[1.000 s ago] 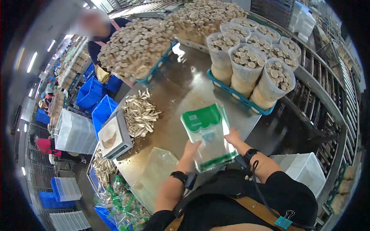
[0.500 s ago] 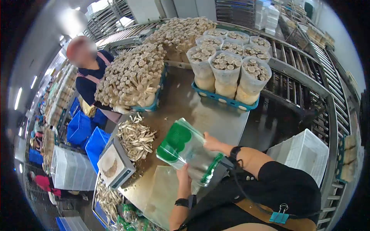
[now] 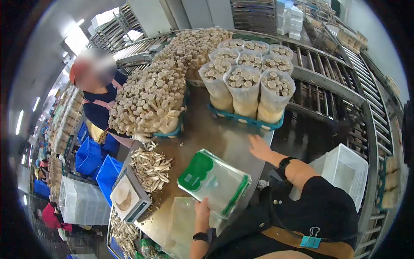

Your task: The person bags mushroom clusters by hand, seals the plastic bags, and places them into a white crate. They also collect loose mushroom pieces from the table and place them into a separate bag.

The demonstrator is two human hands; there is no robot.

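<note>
A stack of clear plastic bags with green printing lies flat over the steel table in front of me. My left hand is closed on its near edge, thumb on top and the other fingers hidden. My right hand is off the bags, fingers stretched out and holding nothing, close to the blue tray of bagged mushrooms. Left of the bags sit a pile of loose mushrooms and a scale. A translucent sheet lies nearest my body.
Mushroom clusters are heaped on a tray at the back left, beside another person. Roller conveyors run behind and to the right. A white crate stands at my right; blue bins are at the left.
My right hand has let go of the bags and moved away, up and to the right. The bags have flattened out from a bent, lifted pose; my left hand stays at their near edge.
</note>
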